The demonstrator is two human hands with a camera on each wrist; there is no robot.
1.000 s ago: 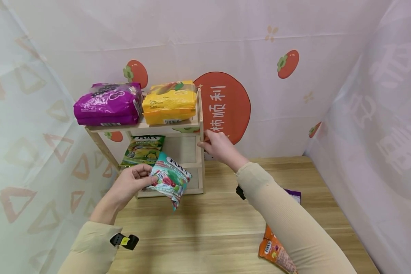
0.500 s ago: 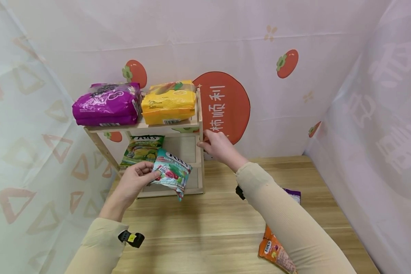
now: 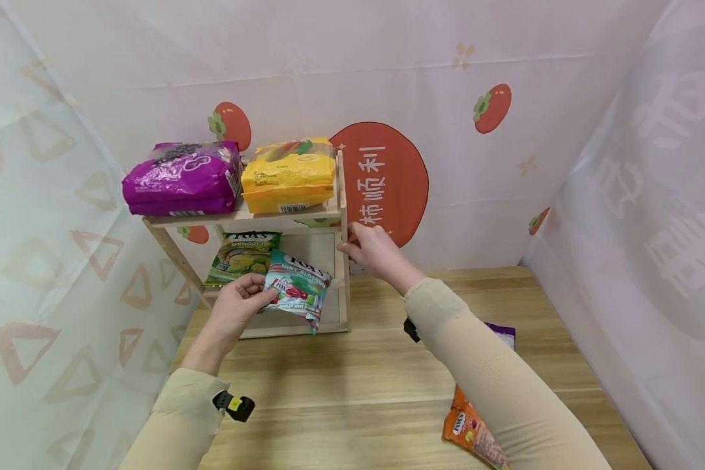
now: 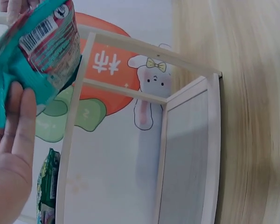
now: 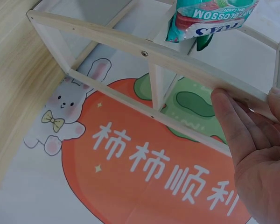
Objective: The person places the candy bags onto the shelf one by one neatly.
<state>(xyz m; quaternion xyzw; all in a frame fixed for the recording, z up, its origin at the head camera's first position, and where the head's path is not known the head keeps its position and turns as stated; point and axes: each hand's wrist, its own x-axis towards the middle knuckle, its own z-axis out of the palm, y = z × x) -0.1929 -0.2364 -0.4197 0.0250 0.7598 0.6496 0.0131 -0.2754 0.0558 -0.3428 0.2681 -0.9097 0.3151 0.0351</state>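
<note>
My left hand (image 3: 241, 310) pinches a teal Fox's candy bag (image 3: 298, 287) by its left edge, thumb over the front. The bag is tilted in front of the middle shelf of a small wooden rack (image 3: 343, 271). Behind it on that shelf a green Fox's candy bag (image 3: 243, 256) leans back, partly covered by the teal one. With thumb and fingers, my right hand (image 3: 376, 253) grips the rack's right front post. In the right wrist view the thumb and fingers lie on both sides of the wooden post (image 5: 191, 67).
A purple bag (image 3: 182, 179) and a yellow bag (image 3: 290, 175) lie on the rack's top shelf. An orange Fox's bag (image 3: 472, 434) and a purple-edged bag (image 3: 502, 334) lie on the wooden table (image 3: 305, 405), partly behind my right sleeve. Printed cloth walls surround the table.
My left hand has moved slightly right and up toward the middle shelf with the teal candy bag, which hangs less steeply. The right hand keeps its hold on the post.
</note>
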